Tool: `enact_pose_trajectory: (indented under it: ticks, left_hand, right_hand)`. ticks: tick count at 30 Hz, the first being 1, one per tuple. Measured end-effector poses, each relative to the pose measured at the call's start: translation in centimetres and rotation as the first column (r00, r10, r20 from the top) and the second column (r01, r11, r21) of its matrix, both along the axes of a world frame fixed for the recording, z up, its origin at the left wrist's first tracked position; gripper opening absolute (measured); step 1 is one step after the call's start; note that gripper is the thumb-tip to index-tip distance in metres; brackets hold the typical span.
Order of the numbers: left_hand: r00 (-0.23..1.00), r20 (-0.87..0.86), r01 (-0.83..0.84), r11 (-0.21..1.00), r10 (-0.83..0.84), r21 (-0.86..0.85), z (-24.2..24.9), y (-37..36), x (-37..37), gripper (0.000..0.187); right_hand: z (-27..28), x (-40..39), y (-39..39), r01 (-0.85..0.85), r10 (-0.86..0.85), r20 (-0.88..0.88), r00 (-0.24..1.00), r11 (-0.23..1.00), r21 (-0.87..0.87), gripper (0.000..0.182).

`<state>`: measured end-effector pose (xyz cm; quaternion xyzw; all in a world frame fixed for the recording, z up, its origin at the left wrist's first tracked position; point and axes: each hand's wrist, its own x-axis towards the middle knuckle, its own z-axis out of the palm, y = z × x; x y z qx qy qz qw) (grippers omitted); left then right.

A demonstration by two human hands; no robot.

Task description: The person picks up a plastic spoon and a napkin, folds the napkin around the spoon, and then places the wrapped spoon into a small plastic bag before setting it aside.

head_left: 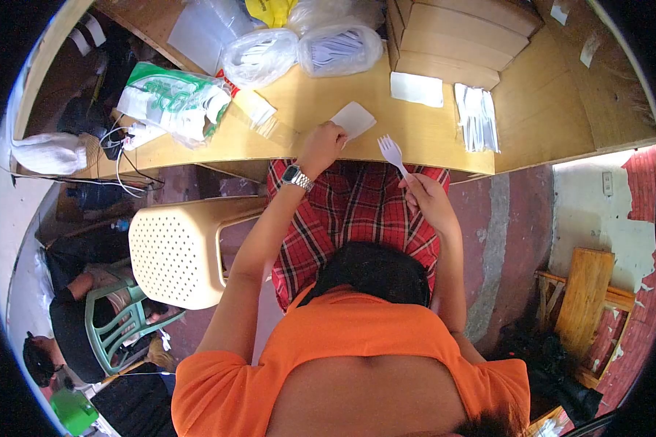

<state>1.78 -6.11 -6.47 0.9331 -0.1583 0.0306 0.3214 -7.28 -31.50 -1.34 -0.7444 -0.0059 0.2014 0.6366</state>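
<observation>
My left hand (323,146), with a metal-band watch (297,177) on the wrist, is closed on the near corner of a white folded napkin (355,119) at the table's front edge. My right hand (430,198) grips a white plastic fork (391,153) by its handle, tines pointing up and away, just right of the napkin. Behind them on the table stand two clear bags, one with white plastic cutlery (259,55) and one with white forks (337,48). A stack of white napkins (417,89) lies farther right, beside a pile of thin white wrapped packets (477,118).
A green-and-white plastic pack (173,102) and clear sleeves (254,109) lie on the table's left. Cardboard boxes (459,44) stand at the back right. Below are a beige stool (175,255), a green chair (116,328) and, lower left, another person (76,328).
</observation>
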Motion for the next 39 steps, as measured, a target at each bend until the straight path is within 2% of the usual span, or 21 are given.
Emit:
enact_pose_trajectory:
  ticks: [7,16,22,25,28,34,39]
  left_hand:
    - [0.999,0.039,0.014,1.000,-0.015,0.013,-0.3,0.3,0.3,0.015]
    - [1.000,-0.017,0.003,1.000,-0.003,0.009,0.0,0.3,0.4,0.015]
    - [0.998,0.049,-0.033,0.997,0.036,-0.068,-0.5,0.0,-0.2,0.014]
    - [0.997,0.008,-0.080,0.993,0.081,-0.091,0.2,-0.4,-0.5,0.013]
    - [0.998,-0.020,-0.061,0.998,0.060,-0.031,0.7,-0.4,-0.5,0.013]
    - [1.000,0.012,0.026,0.998,-0.025,-0.060,-0.8,0.2,-0.1,0.014]
    - [0.995,-0.093,0.033,0.997,-0.039,-0.069,-0.3,0.3,0.0,0.014]
  right_hand:
    - [-0.3,0.0,0.0,-0.003,0.003,-0.019,1.000,1.000,-0.012,0.029]
    - [-0.2,-0.3,0.5,-0.003,0.003,-0.063,0.998,1.000,0.008,0.028]
    - [-0.7,-0.5,0.8,-0.030,0.030,-0.029,0.999,1.000,0.009,0.028]
    - [-0.7,-0.5,0.9,-0.029,0.030,-0.043,0.999,0.999,0.014,0.028]
    - [-0.5,-0.4,0.9,-0.012,0.012,-0.058,0.998,1.000,0.008,0.028]
    - [-0.6,-0.6,0.5,-0.024,0.026,-0.049,0.998,0.999,0.026,0.027]
    - [-0.5,-0.9,1.1,-0.032,0.033,-0.076,0.997,0.999,0.015,0.027]
